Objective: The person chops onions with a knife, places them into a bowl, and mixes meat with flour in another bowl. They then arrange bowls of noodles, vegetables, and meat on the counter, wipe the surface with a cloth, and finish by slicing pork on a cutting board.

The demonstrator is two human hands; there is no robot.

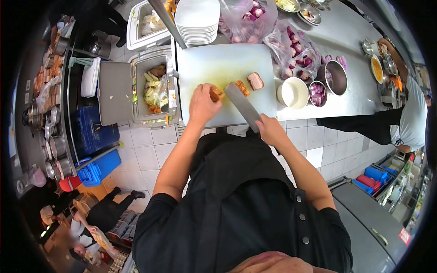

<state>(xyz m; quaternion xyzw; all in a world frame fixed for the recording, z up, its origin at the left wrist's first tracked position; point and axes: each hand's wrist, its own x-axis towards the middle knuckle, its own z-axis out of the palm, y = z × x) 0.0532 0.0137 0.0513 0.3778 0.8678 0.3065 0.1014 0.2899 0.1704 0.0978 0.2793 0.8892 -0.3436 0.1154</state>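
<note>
A wide-bladed cleaver [242, 107] is in my right hand [271, 131], its blade slanting up and left over the white cutting board [193, 59]. The blade lies against a browned piece of pork belly [243, 88] and partly hides it. My left hand [204, 104] is closed around another browned chunk of meat [215, 93] on the board, left of the blade tip. A third piece of pork belly [256, 81], showing pale layers on its cut side, sits to the right, touched by neither hand. Yellowish juice stains the board's middle.
Left of the board stands an open bin [136, 91] holding food scraps. Stacked white plates [196, 18] are behind it. On the right are bags of red onions [293, 50], a white tub [292, 93] and metal pots [336, 77]. A co-worker [412, 104] stands farther right.
</note>
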